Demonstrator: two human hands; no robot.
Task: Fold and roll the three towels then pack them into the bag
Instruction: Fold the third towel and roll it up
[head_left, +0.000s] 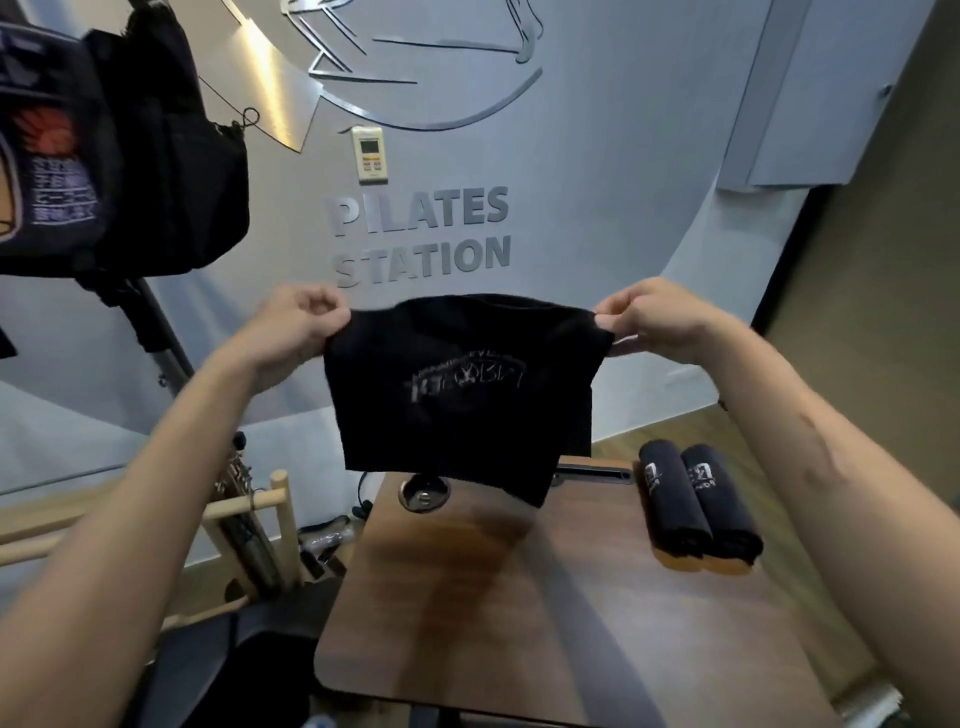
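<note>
A black towel (462, 395) with a pale printed logo hangs in the air above the wooden table (545, 623). My left hand (291, 327) pinches its upper left corner and my right hand (654, 317) pinches its upper right corner, so the cloth is stretched between them and hangs doubled. Two rolled black towels (696, 504) lie side by side at the table's far right. A black bag (119, 156) with printed patches hangs at the upper left, away from both hands.
A round metal cable grommet (424, 494) sits in the table's far edge under the towel. A wooden rack (260, 519) and dark equipment stand left of the table. The grey wall behind carries lettering and a remote holder (370, 154).
</note>
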